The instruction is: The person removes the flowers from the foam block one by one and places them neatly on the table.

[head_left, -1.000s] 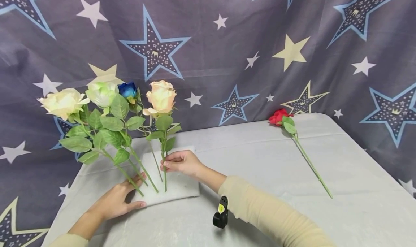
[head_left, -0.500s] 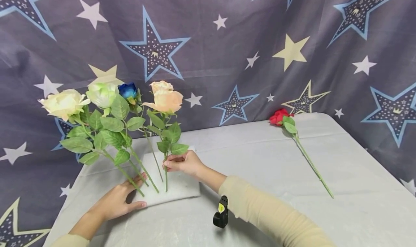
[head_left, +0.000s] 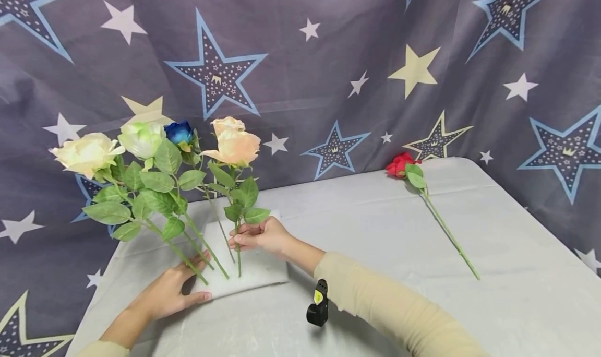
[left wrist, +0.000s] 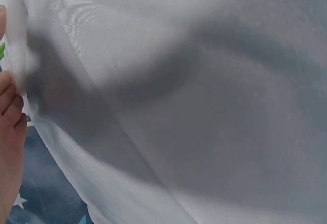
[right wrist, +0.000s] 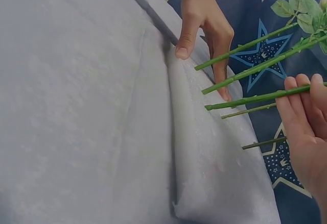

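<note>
On the left, a cream rose (head_left: 87, 153), a green-white rose (head_left: 142, 139) and a blue rose (head_left: 179, 132) lean above a white foam block (head_left: 265, 272). My left hand (head_left: 166, 293), fingers extended, presses the block's left end. Further right, my right hand (head_left: 264, 237) pinches the stem of a peach rose (head_left: 238, 148), its lower end meeting the block's top. A red rose (head_left: 399, 165) lies well apart, on the table's (head_left: 357, 226) right side.

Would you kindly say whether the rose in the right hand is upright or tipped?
Upright: the peach rose has its bloom above its stem, which meets the white block.
</note>
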Tool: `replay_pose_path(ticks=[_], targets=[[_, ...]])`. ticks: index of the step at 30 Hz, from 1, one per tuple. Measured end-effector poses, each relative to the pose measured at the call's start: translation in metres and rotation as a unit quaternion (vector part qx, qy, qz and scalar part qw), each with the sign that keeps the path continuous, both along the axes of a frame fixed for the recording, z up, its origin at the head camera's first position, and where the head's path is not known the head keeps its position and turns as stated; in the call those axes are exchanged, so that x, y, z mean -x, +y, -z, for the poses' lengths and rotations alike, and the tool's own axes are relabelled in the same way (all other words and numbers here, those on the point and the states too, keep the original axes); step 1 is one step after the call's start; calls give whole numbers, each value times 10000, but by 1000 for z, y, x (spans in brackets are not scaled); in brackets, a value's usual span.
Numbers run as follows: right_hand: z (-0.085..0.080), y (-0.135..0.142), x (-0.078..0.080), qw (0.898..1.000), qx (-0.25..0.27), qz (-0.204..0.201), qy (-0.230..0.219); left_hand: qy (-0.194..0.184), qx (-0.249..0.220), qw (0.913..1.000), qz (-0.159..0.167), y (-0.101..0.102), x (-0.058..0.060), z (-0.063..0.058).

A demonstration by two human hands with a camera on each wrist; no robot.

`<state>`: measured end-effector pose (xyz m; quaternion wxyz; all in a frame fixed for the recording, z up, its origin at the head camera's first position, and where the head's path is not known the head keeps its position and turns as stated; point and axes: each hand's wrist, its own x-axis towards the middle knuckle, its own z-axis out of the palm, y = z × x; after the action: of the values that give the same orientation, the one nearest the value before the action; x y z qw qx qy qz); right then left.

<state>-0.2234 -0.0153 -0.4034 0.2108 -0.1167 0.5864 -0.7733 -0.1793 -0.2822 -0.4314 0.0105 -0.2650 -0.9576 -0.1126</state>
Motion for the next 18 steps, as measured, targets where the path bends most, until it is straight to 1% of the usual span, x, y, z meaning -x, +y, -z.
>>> replay_pose_path(ticks=[4, 9, 12, 18], targets=[[1, 0, 0, 9996, 181, 118, 154, -45, -38, 10000, -62, 1, 1, 1], [1, 1, -1, 9989, -14, 344, 323, -130, -83, 9998, -99, 2, 3, 1], [0, 1, -1, 9976, -162, 526, 421, -86, -93, 9999, -102, 2, 3, 1], [0, 3, -2, 9956, -50, 584, 731, -63, -130, 9999, -81, 2, 3, 2]])
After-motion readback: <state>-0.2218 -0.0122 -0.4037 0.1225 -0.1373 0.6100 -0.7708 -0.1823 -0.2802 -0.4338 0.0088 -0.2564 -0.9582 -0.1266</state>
